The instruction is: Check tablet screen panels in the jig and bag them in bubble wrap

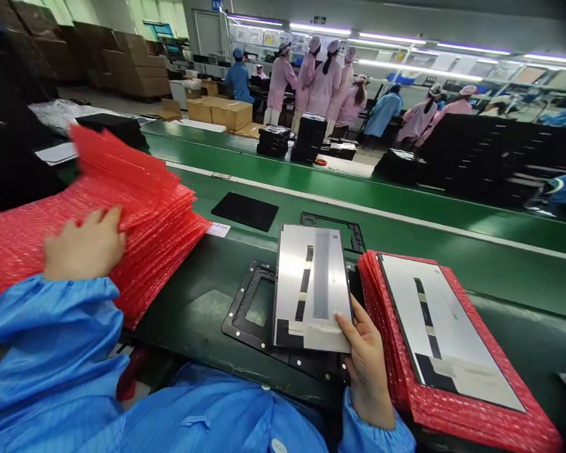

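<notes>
My right hand (365, 352) grips a tablet-sized LCD panel (327, 283) by its lower right corner, thumb on the silver back. A dark flex cable strip runs up that back. Below the panel lies a black frame (245, 308) with several pale dots, partly covered by it. My left hand (87, 245), slightly blurred, rests with fingers apart on a tall pile of red bubble-wrap bags (155, 245). A loose bag flap (122, 163) stands up beyond those fingers. To the right, a second LCD panel (446, 327) lies silver side up on another stack of red bubble-wrap bags (490, 421).
On the green conveyor belt (415, 251) lie a flat black plate (245, 211) and a thin black frame (337, 226). A white label (218, 229) sits beside the left pile. Stacked black trays (309, 138) stand across the line. Several people in pink or blue work beyond.
</notes>
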Motion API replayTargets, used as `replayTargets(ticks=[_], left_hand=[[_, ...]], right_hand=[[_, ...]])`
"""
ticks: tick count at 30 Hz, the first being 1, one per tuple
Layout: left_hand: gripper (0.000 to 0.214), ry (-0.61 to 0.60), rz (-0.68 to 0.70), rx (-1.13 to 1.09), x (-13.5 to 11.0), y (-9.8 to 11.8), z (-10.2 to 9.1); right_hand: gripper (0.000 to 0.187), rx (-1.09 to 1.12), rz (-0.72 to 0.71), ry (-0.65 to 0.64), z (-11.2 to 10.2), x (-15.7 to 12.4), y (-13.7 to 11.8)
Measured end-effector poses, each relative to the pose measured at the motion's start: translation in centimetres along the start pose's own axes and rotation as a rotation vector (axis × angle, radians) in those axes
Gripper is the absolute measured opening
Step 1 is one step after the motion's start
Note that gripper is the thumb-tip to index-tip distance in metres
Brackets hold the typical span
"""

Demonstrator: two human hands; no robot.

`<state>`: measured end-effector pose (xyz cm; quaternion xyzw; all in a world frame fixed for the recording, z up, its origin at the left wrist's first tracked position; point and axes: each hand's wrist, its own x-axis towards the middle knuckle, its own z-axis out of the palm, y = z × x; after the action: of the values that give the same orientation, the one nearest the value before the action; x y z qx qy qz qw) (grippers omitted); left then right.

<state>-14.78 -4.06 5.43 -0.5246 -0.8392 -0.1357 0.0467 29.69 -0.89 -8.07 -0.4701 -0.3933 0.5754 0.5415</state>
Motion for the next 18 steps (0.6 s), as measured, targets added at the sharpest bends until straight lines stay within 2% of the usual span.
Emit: replayTargets(ticks=[3, 5, 6, 7, 9, 12, 15, 17, 18], left_hand=[[0.083, 0.124, -0.059, 0.138, -0.8, 1.1, 0.8], [0.08, 0.271, 0.049, 0.106, -1.8, 2.9, 1.6], [0.076, 0.311, 0.138, 0.041, -2.2, 3.9, 2.2], [0.072, 0.293, 0.25, -0.063, -2.6, 4.9, 2.9], [0.07, 0.108, 0.462, -0.327, -2.9, 6.9, 4.4], [0.085, -0.199, 0.639, -0.677, -2.3, 9.2, 6.4], [0.096, -0.417, 0.733, -1.026, -1.0, 10.7, 7.3], [0.087, -0.67, 0.732, -1.211, -0.1, 11.6, 7.5], [0.075, -0.785, 0.711, -1.24, 0.3, 12.0, 7.7]], right_hand=[[0.069, -0.003, 0.022, 0.005, 0.1, -0.3, -0.6], [0.073, 0.031, 0.054, -0.006, 0.2, -0.5, -0.9], [0.071, 0.057, 0.08, -0.017, 0.3, -0.5, -1.0], [0.066, 0.084, 0.111, -0.033, 0.3, -0.6, -0.9], [0.048, 0.126, 0.177, -0.083, 0.4, -0.9, -0.6], [0.031, 0.154, 0.258, -0.184, 0.5, -1.6, 0.5], [0.029, 0.184, 0.331, -0.271, 0.7, -1.9, 1.5], [0.032, 0.255, 0.385, -0.347, 0.7, -1.7, 1.7], [0.038, 0.305, 0.421, -0.422, 0.6, -1.4, 1.7]])
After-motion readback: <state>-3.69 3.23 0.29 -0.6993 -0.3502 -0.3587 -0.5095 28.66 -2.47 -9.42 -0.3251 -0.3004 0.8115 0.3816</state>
